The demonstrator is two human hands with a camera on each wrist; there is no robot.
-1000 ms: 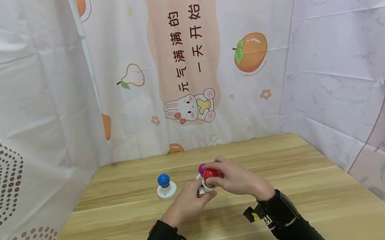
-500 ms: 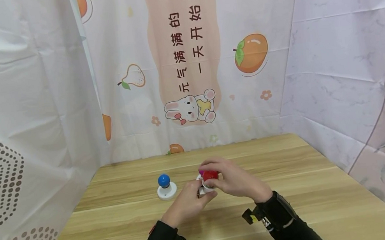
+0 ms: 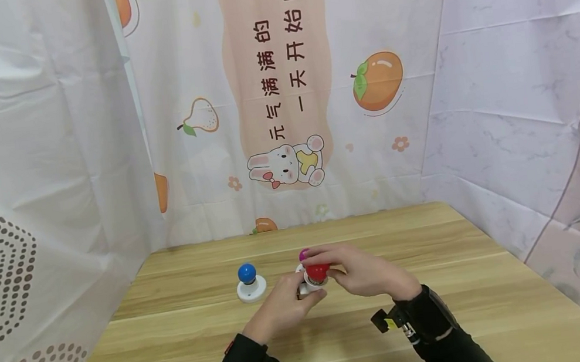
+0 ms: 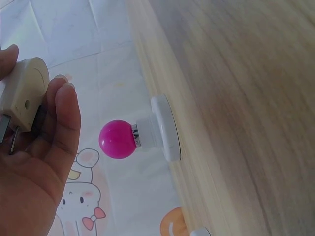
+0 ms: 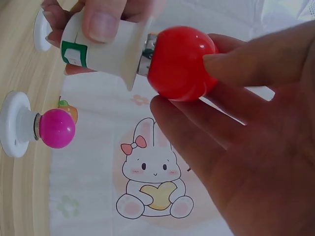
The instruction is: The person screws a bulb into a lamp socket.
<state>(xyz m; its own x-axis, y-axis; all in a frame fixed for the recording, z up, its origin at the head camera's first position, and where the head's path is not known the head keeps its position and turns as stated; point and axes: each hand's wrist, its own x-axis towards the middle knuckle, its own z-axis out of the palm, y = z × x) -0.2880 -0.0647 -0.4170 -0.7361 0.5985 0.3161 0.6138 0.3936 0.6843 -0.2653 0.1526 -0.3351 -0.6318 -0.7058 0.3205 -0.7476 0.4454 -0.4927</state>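
Note:
My left hand (image 3: 284, 302) grips a white lamp socket (image 5: 106, 46) with a green-and-white label, raised above the table. Metal prongs (image 4: 15, 140) stick out of its body in the left wrist view. A red light bulb (image 5: 182, 63) sits at the mouth of this socket, part of its metal base showing. With thumb and fingers, my right hand (image 3: 365, 270) holds the red bulb by its round glass. Just behind them stands a magenta bulb (image 4: 118, 139) in a round white base (image 4: 166, 129).
To the left on the wooden table (image 3: 189, 333) stands a blue bulb (image 3: 247, 273) in a white round base (image 3: 252, 289). A printed curtain (image 3: 204, 172) hangs along the table's back edge, and more sheets hang at both sides.
My right hand has shifted its fingers on the red bulb, first a little left, then back right. The left hand and the socket stay in place.

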